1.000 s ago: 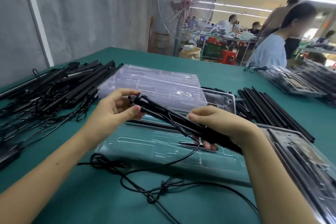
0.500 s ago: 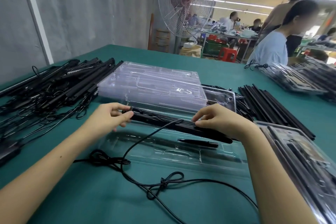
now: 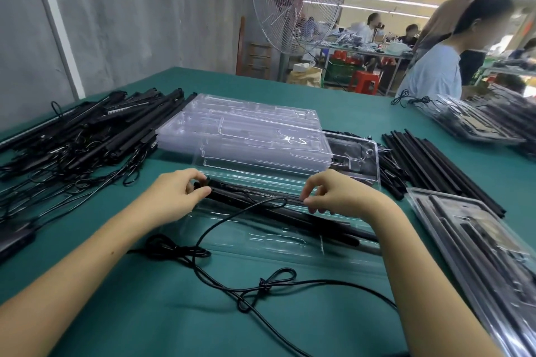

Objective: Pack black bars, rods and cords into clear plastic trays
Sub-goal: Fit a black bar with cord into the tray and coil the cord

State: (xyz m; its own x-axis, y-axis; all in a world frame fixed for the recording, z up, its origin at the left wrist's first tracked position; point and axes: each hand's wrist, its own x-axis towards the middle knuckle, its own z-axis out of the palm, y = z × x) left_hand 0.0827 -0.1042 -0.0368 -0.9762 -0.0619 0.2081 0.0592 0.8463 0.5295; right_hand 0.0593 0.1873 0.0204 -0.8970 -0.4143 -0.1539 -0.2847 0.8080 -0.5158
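Two hands on black bar [image 3: 232, 192]: left hand [image 3: 179, 194] pinches its end, right hand [image 3: 342, 197] pinches mid-length. Bar lies between them in clear tray [image 3: 261, 240], seemingly seated. Cord [image 3: 262, 284] trails nearer wrists on counter [image 3: 145, 322].

Factory packing floor, long green worktable [image 3: 333, 101], big industrial fan [image 3: 298, 3], seated workers [image 3: 374, 27] at cluttered benches behind

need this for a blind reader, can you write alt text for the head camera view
Two bare hands, left hand and right hand, pinch a black bar along the far side of a clear tray on a green table, its cord trailing loose toward the viewer. Empty trays are stacked behind, with piled black bars left and rods right.
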